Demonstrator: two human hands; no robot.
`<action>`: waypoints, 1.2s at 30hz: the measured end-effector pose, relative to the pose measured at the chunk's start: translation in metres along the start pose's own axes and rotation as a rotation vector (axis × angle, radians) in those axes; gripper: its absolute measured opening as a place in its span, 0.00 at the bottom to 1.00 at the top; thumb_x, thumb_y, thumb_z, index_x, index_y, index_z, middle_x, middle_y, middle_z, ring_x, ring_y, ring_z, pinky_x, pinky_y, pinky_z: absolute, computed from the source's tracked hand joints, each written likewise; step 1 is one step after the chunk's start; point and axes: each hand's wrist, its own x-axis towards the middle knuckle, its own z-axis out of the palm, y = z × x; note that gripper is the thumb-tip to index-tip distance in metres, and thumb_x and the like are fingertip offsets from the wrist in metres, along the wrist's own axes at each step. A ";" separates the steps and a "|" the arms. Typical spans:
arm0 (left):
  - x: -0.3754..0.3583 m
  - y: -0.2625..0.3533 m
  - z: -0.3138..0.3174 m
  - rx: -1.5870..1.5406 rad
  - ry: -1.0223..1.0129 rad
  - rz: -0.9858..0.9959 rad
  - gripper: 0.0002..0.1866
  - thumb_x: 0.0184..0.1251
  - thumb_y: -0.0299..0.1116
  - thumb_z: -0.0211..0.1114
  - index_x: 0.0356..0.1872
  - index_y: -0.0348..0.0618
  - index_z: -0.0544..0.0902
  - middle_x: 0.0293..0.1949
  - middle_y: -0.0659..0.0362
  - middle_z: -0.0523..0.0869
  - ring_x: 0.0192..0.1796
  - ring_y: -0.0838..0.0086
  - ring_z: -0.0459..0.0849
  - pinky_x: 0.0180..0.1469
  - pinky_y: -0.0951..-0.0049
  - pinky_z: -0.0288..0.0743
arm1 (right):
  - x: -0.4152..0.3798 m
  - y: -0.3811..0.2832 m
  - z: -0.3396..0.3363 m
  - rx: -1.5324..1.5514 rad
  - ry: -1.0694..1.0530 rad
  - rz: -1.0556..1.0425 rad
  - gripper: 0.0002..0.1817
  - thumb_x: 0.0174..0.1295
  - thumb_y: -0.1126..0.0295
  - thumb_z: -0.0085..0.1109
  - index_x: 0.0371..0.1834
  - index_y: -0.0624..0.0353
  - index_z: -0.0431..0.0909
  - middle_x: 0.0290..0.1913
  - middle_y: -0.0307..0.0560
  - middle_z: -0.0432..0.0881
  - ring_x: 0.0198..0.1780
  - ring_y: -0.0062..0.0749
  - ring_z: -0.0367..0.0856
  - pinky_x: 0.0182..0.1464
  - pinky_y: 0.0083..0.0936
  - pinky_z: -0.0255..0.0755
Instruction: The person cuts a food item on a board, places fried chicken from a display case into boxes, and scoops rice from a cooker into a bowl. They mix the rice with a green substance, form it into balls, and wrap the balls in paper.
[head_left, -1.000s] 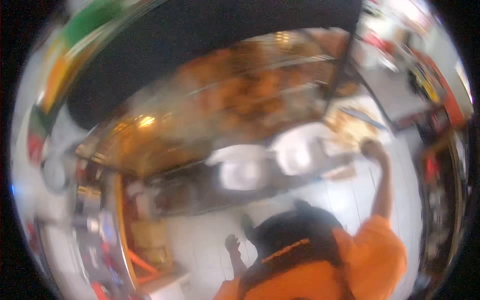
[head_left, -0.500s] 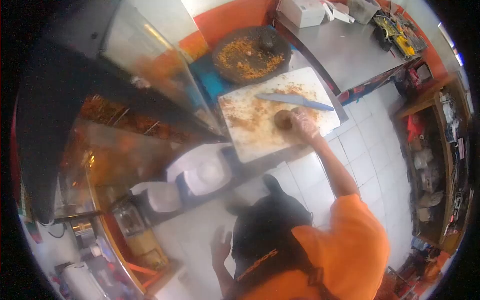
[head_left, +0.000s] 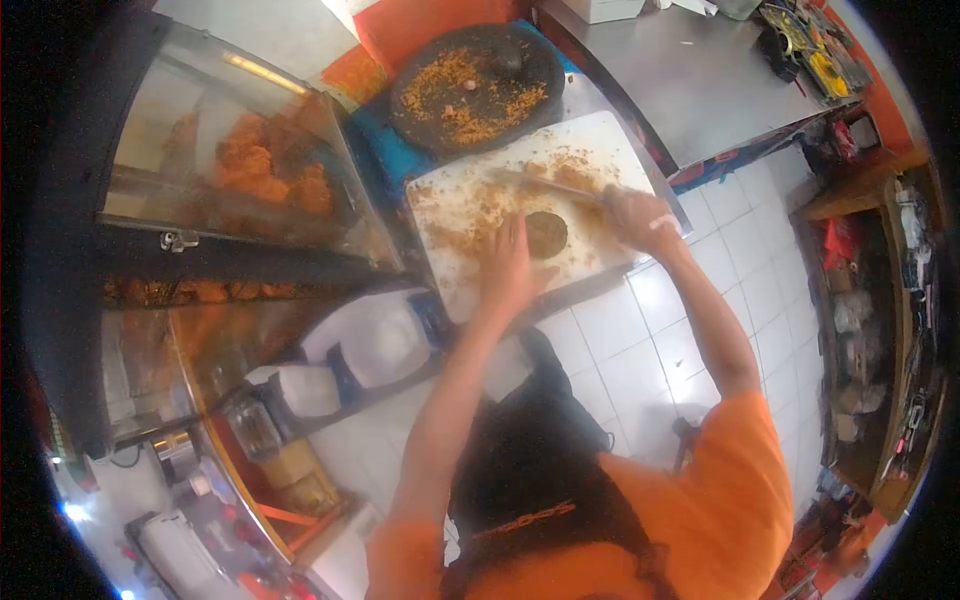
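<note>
On the crumb-strewn white cutting board [head_left: 590,140] lies a round, dark brown item [head_left: 546,235]. My left hand [head_left: 510,265] rests at its left side, fingers spread apart, with the thumb below it. My right hand [head_left: 638,219] is wrapped round the handle of a knife [head_left: 555,185], whose blade points left above the round item. Behind the board, a dark stone mortar [head_left: 420,120] holds orange-brown crumbs [head_left: 440,80] and a dark stone lump [head_left: 502,58].
A glass case [head_left: 180,130] with fried pieces [head_left: 265,170] stands at the left. White containers [head_left: 375,340] sit below it. A metal counter [head_left: 650,80] with tools [head_left: 820,65] is at the upper right, and a wooden shelf [head_left: 860,205] at the right.
My right hand has let go of the round item and taken the knife's handle. My left hand has come up from beside my body onto the board. The view has shifted slightly.
</note>
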 end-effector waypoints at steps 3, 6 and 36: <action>0.008 -0.014 0.032 0.048 -0.002 -0.037 0.43 0.50 0.37 0.79 0.67 0.37 0.67 0.63 0.47 0.74 0.67 0.51 0.69 0.69 0.50 0.61 | -0.032 0.016 0.009 0.271 0.036 0.024 0.15 0.73 0.60 0.49 0.39 0.62 0.77 0.35 0.64 0.83 0.43 0.61 0.84 0.43 0.49 0.77; 0.005 -0.019 0.041 -0.021 0.016 -0.032 0.42 0.49 0.37 0.79 0.65 0.38 0.69 0.60 0.48 0.76 0.65 0.52 0.70 0.68 0.48 0.61 | -0.063 0.022 0.026 0.192 0.108 0.074 0.19 0.76 0.57 0.45 0.38 0.62 0.74 0.30 0.67 0.82 0.38 0.65 0.83 0.39 0.53 0.76; 0.023 -0.041 0.007 0.116 -0.028 0.301 0.29 0.56 0.20 0.58 0.63 0.37 0.77 0.66 0.51 0.78 0.71 0.59 0.72 0.71 0.55 0.62 | -0.065 -0.035 0.006 -0.062 -0.188 -0.062 0.22 0.77 0.51 0.42 0.39 0.61 0.73 0.23 0.55 0.83 0.28 0.51 0.87 0.30 0.43 0.81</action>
